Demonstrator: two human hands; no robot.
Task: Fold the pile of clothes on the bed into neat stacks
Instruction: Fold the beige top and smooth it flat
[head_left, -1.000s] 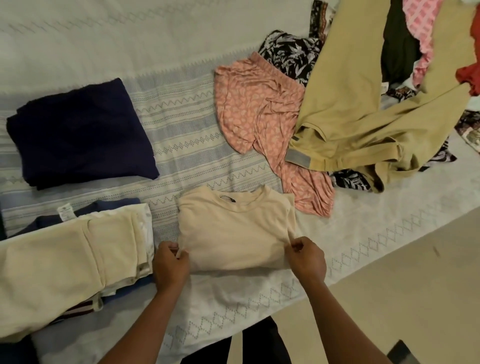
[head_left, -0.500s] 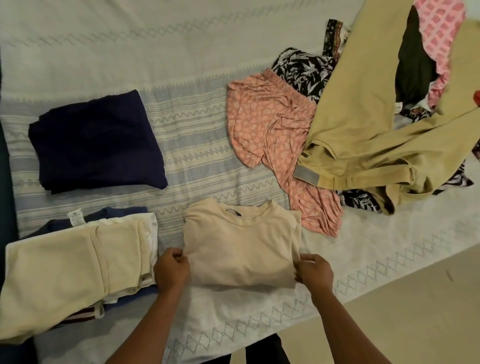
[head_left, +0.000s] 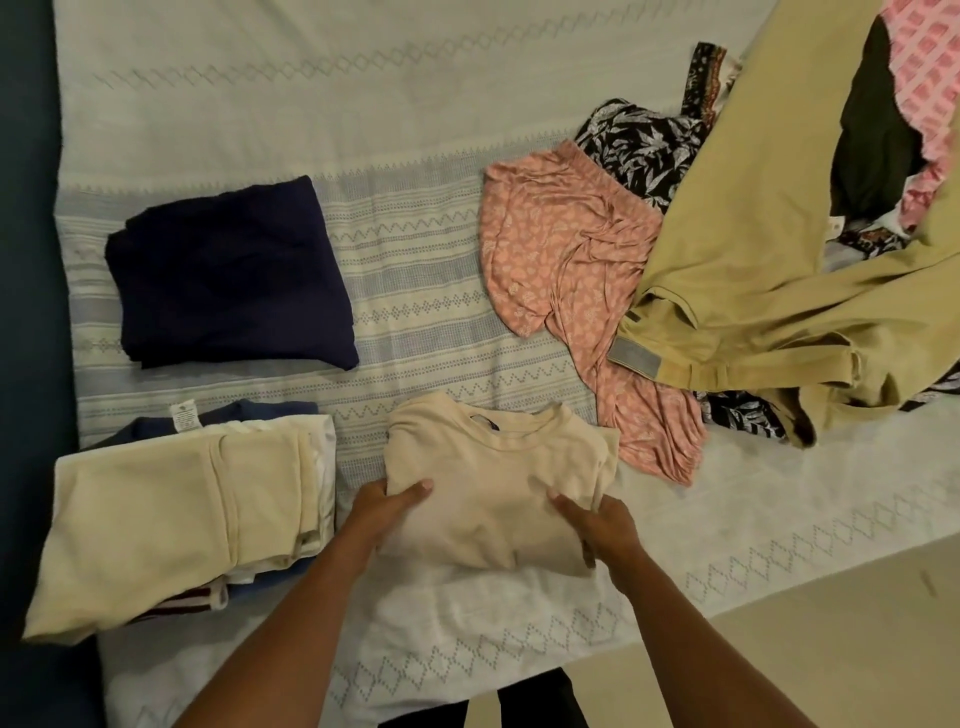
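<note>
The folded cream T-shirt (head_left: 493, 483) lies on the bed cover (head_left: 415, 322) near its front edge, between the cream-topped folded stack (head_left: 156, 519) on the left and the pink patterned garment (head_left: 561, 260) on the right, which lies partly under khaki trousers (head_left: 753, 234). The left hand (head_left: 387, 512) grips the shirt's left edge and the right hand (head_left: 597, 525) grips its right edge, each with the thumb on top of the fabric. A folded navy garment (head_left: 228, 270) lies apart, farther back.

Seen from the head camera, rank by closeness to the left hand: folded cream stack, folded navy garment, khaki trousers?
1. Folded cream stack, just left of the left hand.
2. Folded navy garment, upper left.
3. Khaki trousers, far right.
</note>
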